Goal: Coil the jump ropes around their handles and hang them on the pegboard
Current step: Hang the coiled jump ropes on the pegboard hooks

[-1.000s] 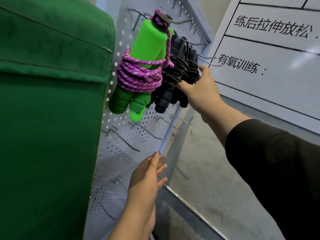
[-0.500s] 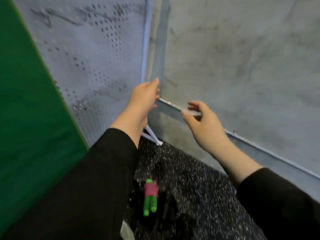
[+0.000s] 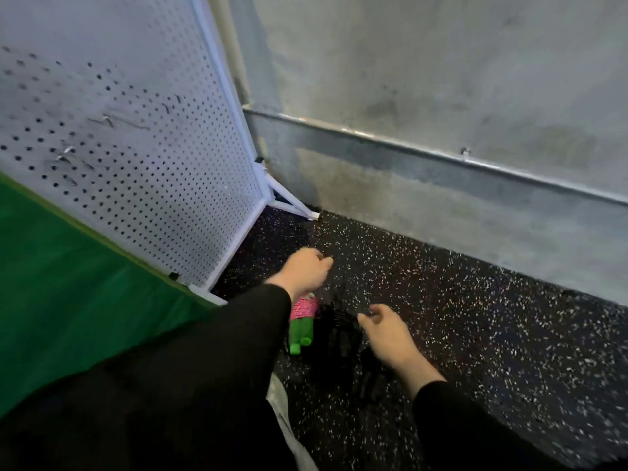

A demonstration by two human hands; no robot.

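Open speckled floor (image 3: 475,317) lies ahead of my right hand (image 3: 387,331). To my left the pegboard (image 3: 136,147) and green mat (image 3: 68,283) close me in; the wall (image 3: 441,96) blocks beyond. A dark tangle, perhaps rope (image 3: 339,338), lies between my hands.

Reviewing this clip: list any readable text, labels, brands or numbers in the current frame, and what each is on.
None: no readable text, label, brand or number shows in the head view.
The pegboard bears only holes and scuff marks.
The green-handled jump rope on the speckled floor shows no marking.
The wall and the green pad are bare of print.
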